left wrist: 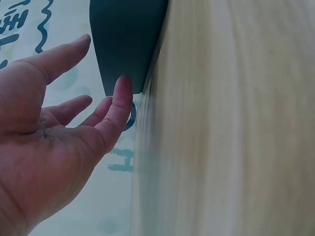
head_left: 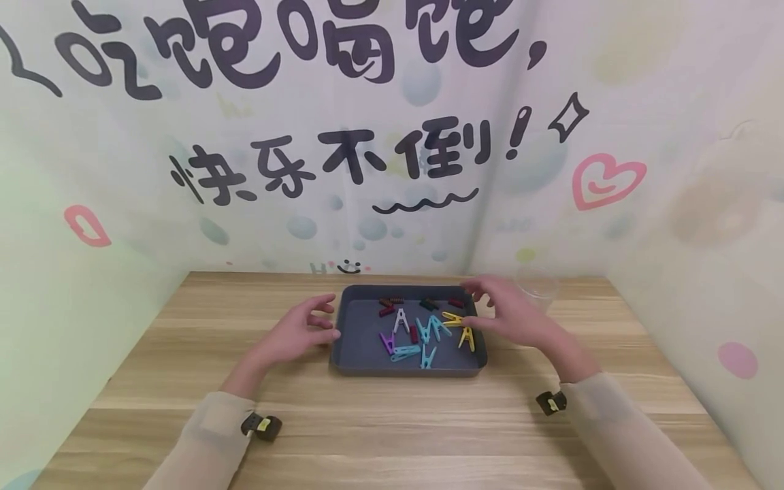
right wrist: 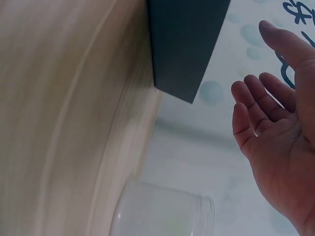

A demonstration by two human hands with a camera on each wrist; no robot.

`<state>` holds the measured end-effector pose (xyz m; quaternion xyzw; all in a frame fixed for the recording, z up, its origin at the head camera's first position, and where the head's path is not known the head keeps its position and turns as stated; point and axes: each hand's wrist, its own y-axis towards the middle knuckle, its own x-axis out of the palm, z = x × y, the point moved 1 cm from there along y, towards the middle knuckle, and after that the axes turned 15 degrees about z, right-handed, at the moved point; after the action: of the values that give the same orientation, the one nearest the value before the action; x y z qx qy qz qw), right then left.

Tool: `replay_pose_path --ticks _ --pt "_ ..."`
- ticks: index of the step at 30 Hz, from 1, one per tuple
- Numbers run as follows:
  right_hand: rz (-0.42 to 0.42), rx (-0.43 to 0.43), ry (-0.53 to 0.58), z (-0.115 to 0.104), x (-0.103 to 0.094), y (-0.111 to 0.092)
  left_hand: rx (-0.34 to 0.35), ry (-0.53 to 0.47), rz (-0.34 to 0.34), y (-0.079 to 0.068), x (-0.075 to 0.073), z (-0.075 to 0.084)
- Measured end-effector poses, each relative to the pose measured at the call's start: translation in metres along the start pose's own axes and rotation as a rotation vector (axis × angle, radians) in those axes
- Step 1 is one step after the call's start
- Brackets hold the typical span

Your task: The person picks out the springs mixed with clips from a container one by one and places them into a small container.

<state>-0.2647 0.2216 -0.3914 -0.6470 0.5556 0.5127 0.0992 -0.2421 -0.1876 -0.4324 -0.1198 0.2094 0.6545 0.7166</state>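
Grey tray (head_left: 361,347): we see it flat on the wood-grain table (head_left: 392,435), lying between the two hands, to the right of the left one and to the left of the right one.
Left hand (head_left: 303,330): held loosely wide, the fingers relaxed and bent a little, the thumb apart from them, grasping nothing; its fingertips point at the tray's left rim and are just beside it.
Right hand (head_left: 511,313): also wide and holding nothing, its fingers gently curved near the far right corner and its thumb below them, by the yellow clips (head_left: 467,338); from our angle we cannot tell whether the thumb touches one or only passes above.
Clips nearest the right hand: the two yellow ones, inside the tray along its right side.
Clips further in: we find four light blue clips (head_left: 439,327) from the middle to the near side, a purple clip (head_left: 388,342) left of them and a pale grey clip (head_left: 401,320) above the purple one.
Dark pieces (head_left: 386,311): small, mostly along the tray's far side, with a red one among the clips.
Clear jar (right wrist: 162,211): it stands on the table beyond the right hand, outside the tray.
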Motion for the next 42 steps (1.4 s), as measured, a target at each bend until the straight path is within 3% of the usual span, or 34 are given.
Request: replay_pose_path --ticks 14,24,42 --pt "-0.162 -0.022 0.091 -0.026 0.035 0.017 0.013 -0.061 -0.039 0.002 0.005 0.0" --pt "-0.213 -0.081 0.111 -0.033 0.055 0.024 -0.025 -0.096 -0.064 0.0 0.007 0.005" --pt "-0.302 -0.106 -0.023 -0.04 0.074 0.026 -0.053 -0.1 -0.075 -0.001 0.007 0.003"
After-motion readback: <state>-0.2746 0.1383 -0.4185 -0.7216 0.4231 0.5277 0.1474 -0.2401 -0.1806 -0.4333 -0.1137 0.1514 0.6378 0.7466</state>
